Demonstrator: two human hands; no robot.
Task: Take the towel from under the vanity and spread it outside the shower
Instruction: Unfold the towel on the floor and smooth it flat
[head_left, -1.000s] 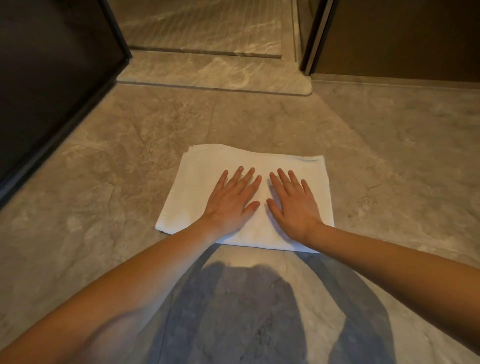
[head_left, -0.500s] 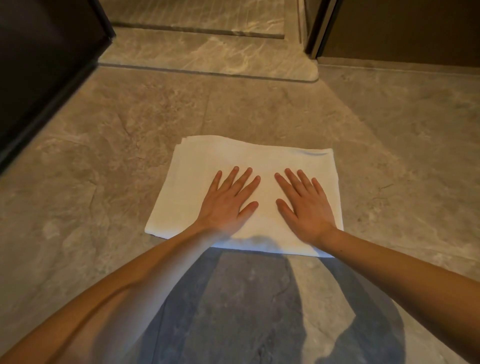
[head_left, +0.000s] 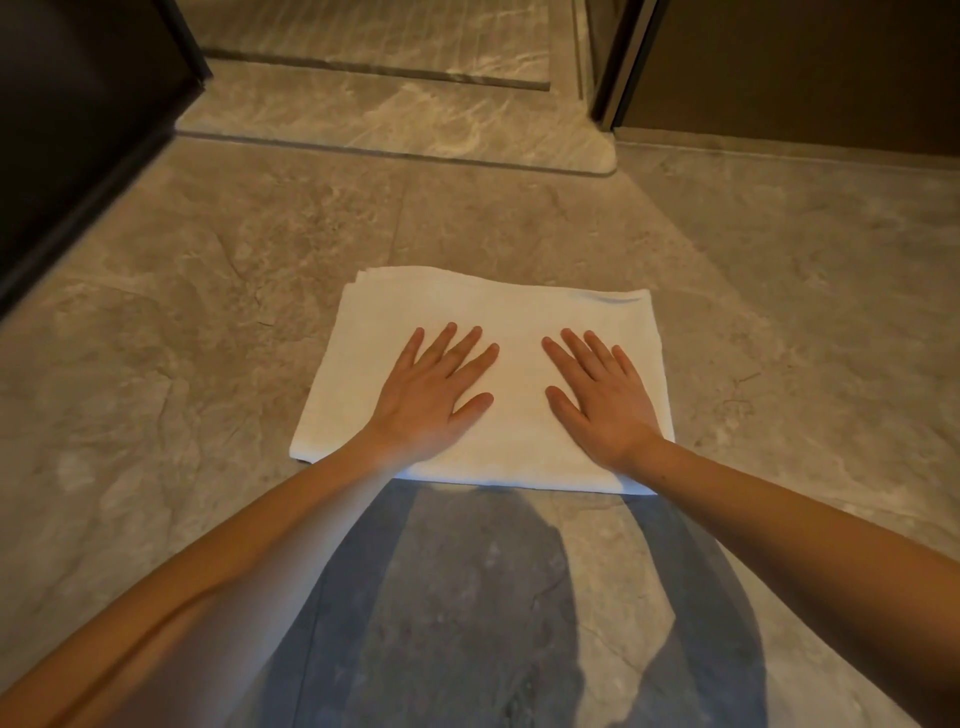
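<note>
Head view: left hand (head_left: 431, 400) and right hand (head_left: 605, 402), fingers flat and gripping nothing, press the folded white terry towel (head_left: 483, 306); unfolding from its edges would spread it evenly on the grey marble floor (head_left: 208, 291).

— We cannot see the towel (head_left: 498, 306) where the left hand (head_left: 434, 397) and right hand (head_left: 605, 402) lie flat on it, nor part of its right edge behind the right forearm (head_left: 685, 462).
— And we cannot count its folded layers at the far left corner.
— We lose that forearm at the right edge and the left forearm (head_left: 197, 603) at the near left corner, where it is blurred.
— The dark panel (head_left: 78, 130) at far left runs off the left and top edges.
</note>
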